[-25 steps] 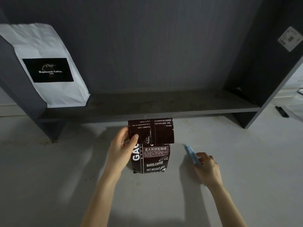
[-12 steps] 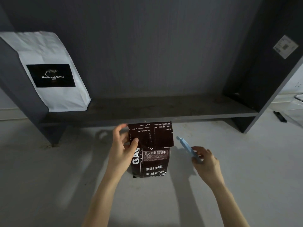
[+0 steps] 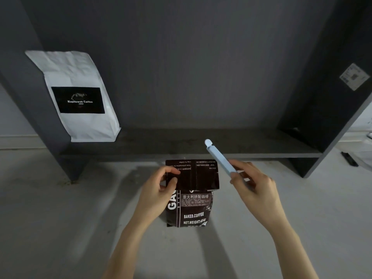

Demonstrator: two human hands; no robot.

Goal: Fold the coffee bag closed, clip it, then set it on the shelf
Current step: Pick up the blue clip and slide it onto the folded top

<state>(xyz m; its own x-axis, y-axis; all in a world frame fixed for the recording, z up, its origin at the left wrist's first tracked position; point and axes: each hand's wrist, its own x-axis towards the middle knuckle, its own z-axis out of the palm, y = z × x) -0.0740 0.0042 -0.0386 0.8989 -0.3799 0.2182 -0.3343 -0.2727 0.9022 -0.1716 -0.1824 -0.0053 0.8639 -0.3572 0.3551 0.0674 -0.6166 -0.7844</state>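
A dark brown coffee bag (image 3: 191,206) stands upright on the pale floor in front of a dark shelf (image 3: 201,143). Its top flap is folded down toward me over the front. My left hand (image 3: 161,190) pinches the flap's left edge between thumb and fingers. My right hand (image 3: 251,184) holds a long pale blue bag clip (image 3: 219,156) by its near end, just right of the flap. The clip points up and to the left, its tip over the shelf's front edge. It does not touch the bag.
A white coffee bag (image 3: 80,97) with a black label leans at the left end of the shelf. Dark side panels (image 3: 326,97) bound the shelf on both sides. A small black object (image 3: 349,161) lies on the floor at far right.
My right hand has lifted the clip up and leftward, from beside the bag to level with its folded top. My left hand keeps hold of the flap. The camera has tilted slightly down.
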